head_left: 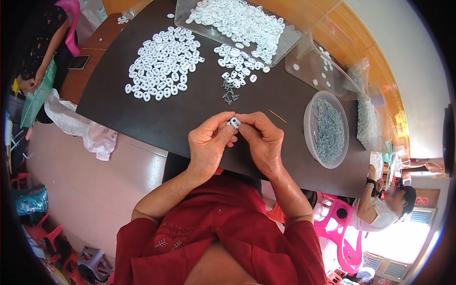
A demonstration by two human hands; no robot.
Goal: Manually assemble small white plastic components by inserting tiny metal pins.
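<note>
Over the table's near edge, my left hand [208, 146] and my right hand [262, 143] meet, both pinching one small white plastic piece [234, 123] with dark holes in it. Fingers of both hands press around it, hiding part of its surface. Just beyond my fingertips lies a small heap of grey pin-like parts [230, 92]. Behind that heap, loose white oval pieces with two holes [236, 61] spread up to a clear bin. A wide cluster of similar white oval pieces [164, 64] covers the table to the left.
A clear bin [190, 21] holding many white pieces stands at the back, beside another clear container [304, 66] with a few pieces. At right sits a round tub [309, 142] of grey parts, near a thin stick [278, 116]. Other people sit at far left and right.
</note>
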